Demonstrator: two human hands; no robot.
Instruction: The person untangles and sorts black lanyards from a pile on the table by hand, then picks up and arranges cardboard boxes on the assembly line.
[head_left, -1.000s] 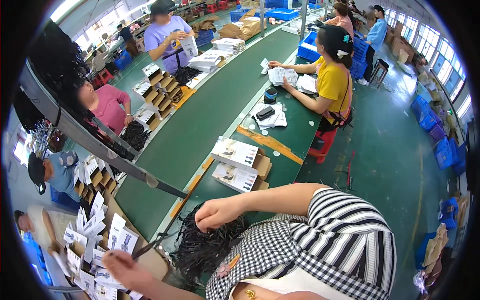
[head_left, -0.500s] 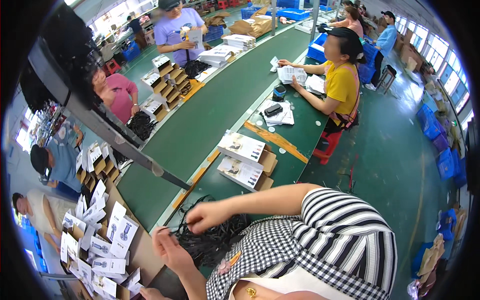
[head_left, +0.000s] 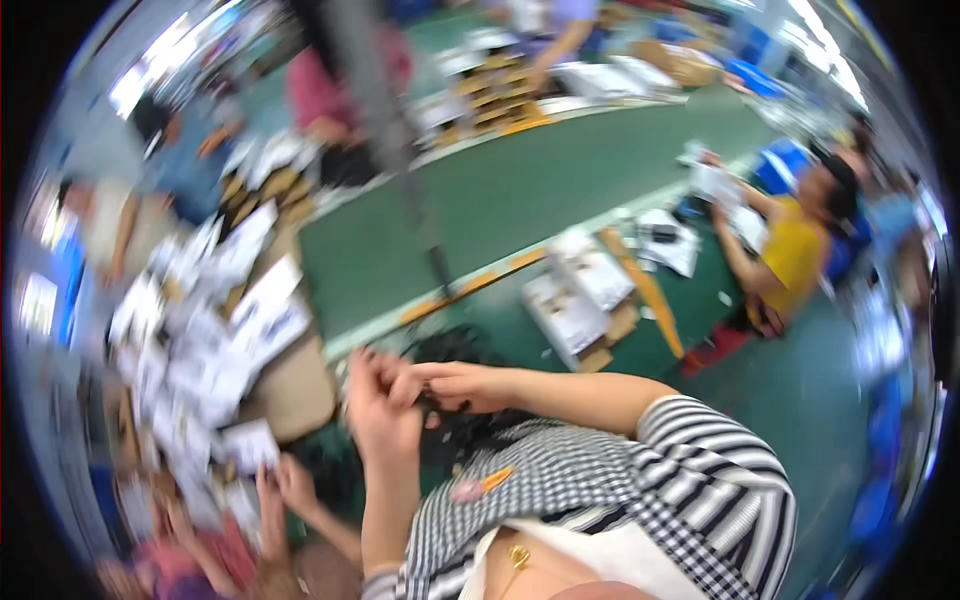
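Observation:
In front of my chest my two hands are brought together, both somewhat blurred. My left hand (head_left: 385,412) is raised with its fingers curled closed; what they hold is hidden. Meeting it from the right, my right hand (head_left: 462,387) is closed, and a short dark piece of black cord (head_left: 455,405) shows beneath its fingers. A tangled heap of black cords (head_left: 450,347) lies on the green table right behind and below both hands, partly covered by them.
White printed boxes (head_left: 570,310) stand right of the cords. At left, many white cartons (head_left: 215,350) crowd a brown cardboard sheet (head_left: 295,400). A green conveyor belt (head_left: 530,200) runs beyond, with a metal post (head_left: 420,220) at its edge. Co-workers sit around, one in yellow (head_left: 795,240).
My view has swung left, so the scene is shifted and smeared. My hands, apart before, have come together. Co-workers' hands now show at the lower left.

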